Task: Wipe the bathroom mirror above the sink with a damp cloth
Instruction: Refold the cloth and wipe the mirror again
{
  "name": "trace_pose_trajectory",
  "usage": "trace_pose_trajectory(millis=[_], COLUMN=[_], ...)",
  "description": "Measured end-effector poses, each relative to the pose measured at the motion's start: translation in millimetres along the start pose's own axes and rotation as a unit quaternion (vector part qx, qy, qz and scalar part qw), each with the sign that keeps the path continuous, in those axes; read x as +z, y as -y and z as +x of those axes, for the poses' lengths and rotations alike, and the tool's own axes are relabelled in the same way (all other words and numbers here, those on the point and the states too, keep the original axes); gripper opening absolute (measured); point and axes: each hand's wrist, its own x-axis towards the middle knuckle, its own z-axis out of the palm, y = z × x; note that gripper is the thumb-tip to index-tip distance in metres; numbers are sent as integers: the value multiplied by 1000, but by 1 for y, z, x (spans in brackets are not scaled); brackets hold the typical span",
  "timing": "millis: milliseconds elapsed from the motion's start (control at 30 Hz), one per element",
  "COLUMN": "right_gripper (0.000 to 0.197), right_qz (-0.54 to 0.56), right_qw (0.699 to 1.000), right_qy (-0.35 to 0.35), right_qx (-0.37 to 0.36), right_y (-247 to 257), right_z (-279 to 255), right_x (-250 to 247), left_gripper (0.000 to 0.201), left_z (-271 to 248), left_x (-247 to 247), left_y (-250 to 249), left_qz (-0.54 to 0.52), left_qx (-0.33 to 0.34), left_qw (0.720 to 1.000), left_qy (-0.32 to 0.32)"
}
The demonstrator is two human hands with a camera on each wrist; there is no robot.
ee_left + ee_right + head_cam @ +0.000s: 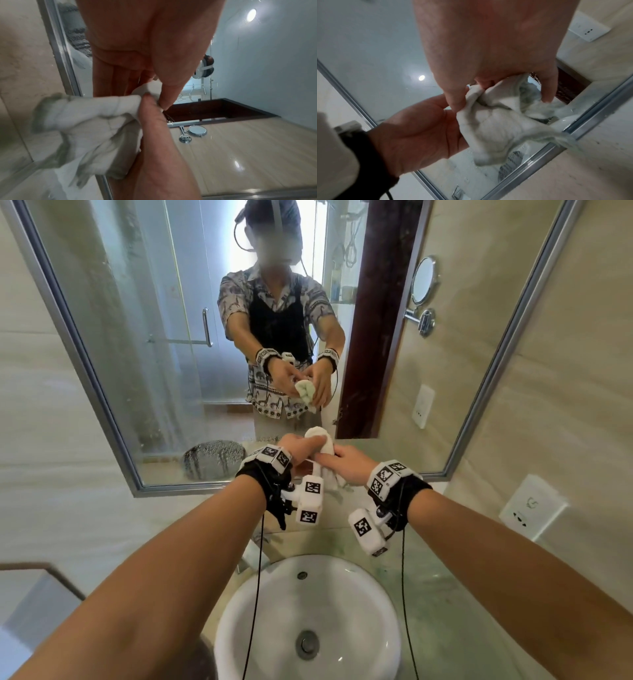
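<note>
The big framed mirror (pixel 164 330) fills the wall above the white sink (pixel 260 614). A crumpled white cloth (pixel 325 441) hangs in front of the mirror's lower edge, held between both hands. My left hand (pixel 303 445) grips its upper part, and the right hand (pixel 329 461) pinches it just beside. In the left wrist view my left hand (pixel 154 83) pinches the cloth (pixel 82 121) with the thumb. In the right wrist view my right hand (pixel 471 94) pinches a fold of the cloth (pixel 496 124), and my left palm (pixel 419 129) lies against it.
The glass carries water drops and streaks on its left side. A round magnifying mirror (pixel 424 280) shows in the reflection at the right. A wall socket (pixel 529 506) sits right of the mirror frame. A marbled counter (pixel 452 594) surrounds the basin.
</note>
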Motion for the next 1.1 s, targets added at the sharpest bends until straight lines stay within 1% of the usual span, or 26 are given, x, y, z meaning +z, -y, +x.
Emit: trace_pose_trajectory(millis=[33, 100, 200, 233, 333, 400, 467, 500, 533, 567, 633, 733, 800, 833, 900, 967, 1033, 1067, 1100], right_gripper=[36, 28, 17, 18, 29, 37, 38, 36, 33, 31, 30, 24, 14, 17, 25, 30, 30, 30, 30], right_qz=[5, 33, 95, 111, 133, 133, 139, 155, 167, 166, 125, 81, 85, 92, 112, 131, 152, 172, 191], right_qw=[1000, 999, 994, 992, 989, 989, 989, 986, 985, 985, 991, 995, 994, 993, 991, 987, 985, 982, 980], right_qy=[2, -5, -29, -28, -33, -30, -9, -2, -1, -9, -40, -59, -61, -65, -78, -91, -82, -70, -62], right_qx=[-3, 4, 39, 46, 56, 54, 55, 53, 51, 41, 17, 2, -12, -17, -15, -12, -15, -15, -13], right_y=[-3, -8, -14, -18, -33, -44, -45, -45, -45, -46, -46, -46, -46, -45, -44, -42, -40, -40, -39], right_z=[1, 1, 1, 2, 6, 10, 7, 6, 4, 4, 4, 5, 5, 5, 6, 7, 7, 7, 6], right_x=[-2, -5, -11, -14, -23, -32, -42, -46, -49, -53, -57, -62, -65, -66, -68, -71, -71, -71, -71], left_gripper=[38, 39, 33, 31, 27, 34, 53, 61, 61, 54, 40, 38, 38, 38, 35, 28, 18, 16, 18], left_z=[1, 3, 8, 12, 18, 28, 32, 31, 31, 31, 31, 34, 35, 35, 35, 30, 25, 24, 22], left_x=[3, 7, 13, 15, 23, 25, 23, 23, 23, 23, 24, 25, 26, 26, 26, 28, 29, 29, 28], left_y=[-1, -2, 0, 2, 3, 5, 3, 0, -2, -4, -8, -11, -11, -11, -9, -8, -10, -12, -14], left_qz=[6, 11, -18, -20, -8, 63, 108, 101, 89, 87, 114, 124, 122, 130, 105, 25, -27, -24, -7], left_qx=[9, 4, 7, 10, 29, 75, 114, 110, 99, 91, 86, 66, 58, 57, 60, 57, 41, 32, 27], left_qw=[1000, 1000, 999, 999, 998, 995, 987, 988, 990, 989, 987, 988, 990, 989, 990, 991, 987, 986, 987], left_qy=[-4, 15, 44, 49, 47, 21, 12, 32, 57, 75, 70, 57, 51, 51, 76, 120, 152, 159, 161])
